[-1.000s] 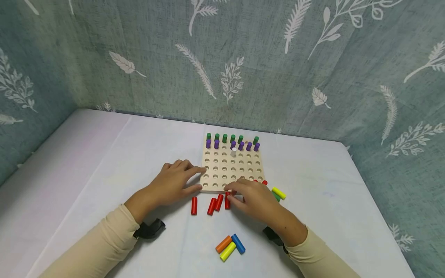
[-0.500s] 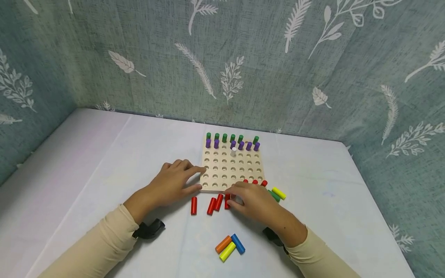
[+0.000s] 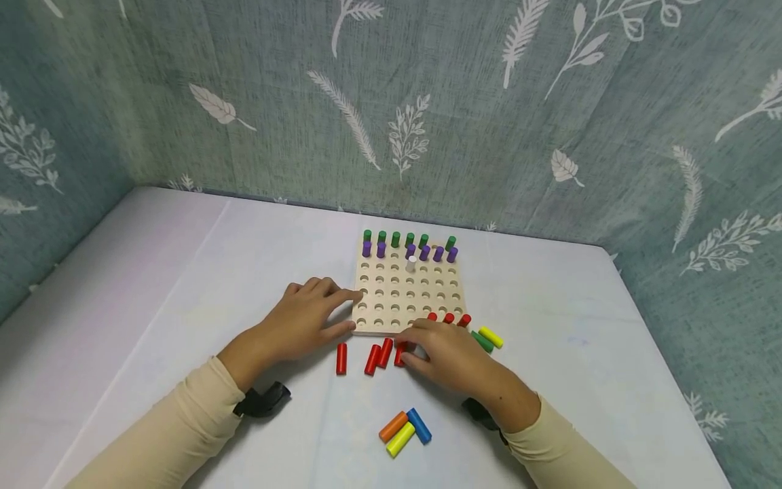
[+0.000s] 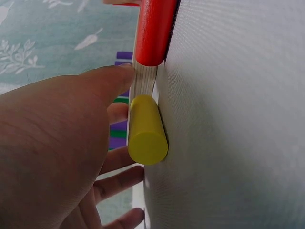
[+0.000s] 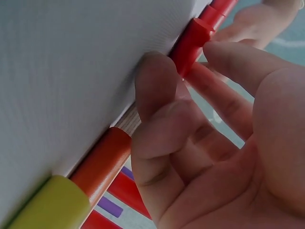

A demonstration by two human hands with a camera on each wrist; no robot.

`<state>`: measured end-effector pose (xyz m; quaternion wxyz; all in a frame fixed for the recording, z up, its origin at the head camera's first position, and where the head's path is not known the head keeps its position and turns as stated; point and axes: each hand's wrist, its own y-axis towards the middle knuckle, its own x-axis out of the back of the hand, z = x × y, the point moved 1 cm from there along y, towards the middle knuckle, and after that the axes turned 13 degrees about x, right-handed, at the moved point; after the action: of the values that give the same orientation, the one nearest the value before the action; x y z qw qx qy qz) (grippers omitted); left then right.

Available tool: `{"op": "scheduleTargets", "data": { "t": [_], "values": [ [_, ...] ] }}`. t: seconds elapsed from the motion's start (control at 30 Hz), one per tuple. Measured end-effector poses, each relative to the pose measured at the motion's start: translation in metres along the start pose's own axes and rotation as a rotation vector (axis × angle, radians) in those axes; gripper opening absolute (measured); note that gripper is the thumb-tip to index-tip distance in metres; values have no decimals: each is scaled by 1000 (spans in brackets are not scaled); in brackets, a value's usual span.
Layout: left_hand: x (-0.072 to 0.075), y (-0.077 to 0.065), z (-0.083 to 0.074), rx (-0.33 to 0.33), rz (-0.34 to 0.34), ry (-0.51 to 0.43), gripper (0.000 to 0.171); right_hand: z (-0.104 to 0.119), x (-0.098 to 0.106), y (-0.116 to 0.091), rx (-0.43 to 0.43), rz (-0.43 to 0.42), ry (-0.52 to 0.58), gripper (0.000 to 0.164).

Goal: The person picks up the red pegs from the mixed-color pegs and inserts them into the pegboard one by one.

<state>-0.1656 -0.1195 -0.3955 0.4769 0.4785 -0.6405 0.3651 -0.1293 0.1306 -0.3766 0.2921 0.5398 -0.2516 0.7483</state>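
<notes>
A pale wooden peg board (image 3: 387,293) lies mid-table in the head view. My left hand (image 3: 302,322) rests its fingertips at the board's left edge, fingers loosely spread. In the left wrist view, a yellow peg (image 4: 147,133) lies close under that hand. My right hand (image 3: 452,356) is at the board's front edge, thumb and index finger on a lying red peg (image 5: 191,46), apparently pinching it; its other fingers are curled. Three upright red pegs (image 3: 449,318) show behind this hand. Green pegs (image 3: 396,239) and purple pegs (image 3: 424,253) fill much of the back rows.
A white peg (image 3: 411,263) stands in the third row. Several red pegs, including one on the left (image 3: 341,358), lie before the board. Nearer lie an orange peg (image 3: 393,426), a yellow one and a blue peg (image 3: 419,426). Green and yellow pegs (image 3: 491,337) lie to the right.
My right hand has come off the front row, baring another standing red peg, and its thumb and index finger have closed in on the lying red peg. My left hand stays put.
</notes>
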Motion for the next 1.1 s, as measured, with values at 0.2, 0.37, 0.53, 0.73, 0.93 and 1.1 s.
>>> {"op": "scheduleTargets", "data": {
  "t": [0.2, 0.37, 0.53, 0.73, 0.93, 1.1],
  "values": [
    [1, 0, -1, 9, 15, 6, 55, -1, -1, 0, 9, -5, 12, 27],
    [1, 0, -1, 7, -1, 2, 54, -1, 0, 1, 16, -11, 7, 23],
    [1, 0, 0, 2, 0, 1, 55, 0, 1, 0, 5, 1, 21, 23],
    [2, 1, -1, 7, -9, 6, 55, -1, 2, 1, 4, 2, 22, 25],
    [2, -1, -2, 15, 8, 1, 54, -1, 1, 1, -14, 21, 54, 34],
    [1, -1, -2, 8, -3, 2, 54, -3, 0, 2, -19, 22, 84, 35]
  ]
}}
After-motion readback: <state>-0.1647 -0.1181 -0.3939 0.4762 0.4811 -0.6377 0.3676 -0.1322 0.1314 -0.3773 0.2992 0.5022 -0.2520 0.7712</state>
